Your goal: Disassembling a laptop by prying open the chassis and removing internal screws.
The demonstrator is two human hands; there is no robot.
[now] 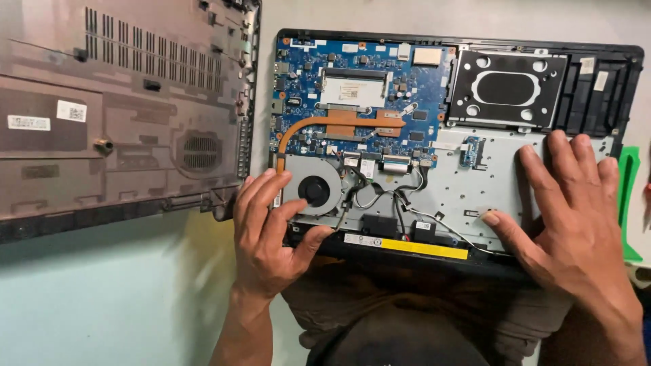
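Observation:
An opened laptop (475,190) lies on the table with its insides showing: a blue circuit board (305,74), a copper heat pipe (325,125) and a round cooling fan (315,190). My left hand (268,234) grips the laptop's near left corner, fingers resting beside the fan, thumb on the front edge. My right hand (576,217) lies flat with spread fingers on the silver metal plate (461,183) at the right, near the black drive bay (508,88).
The removed brown bottom cover (122,108) lies to the left of the laptop. A green plastic tool (629,196) sits at the right edge. Pale table surface (102,298) stretches at the lower left. My lap is under the laptop's front edge.

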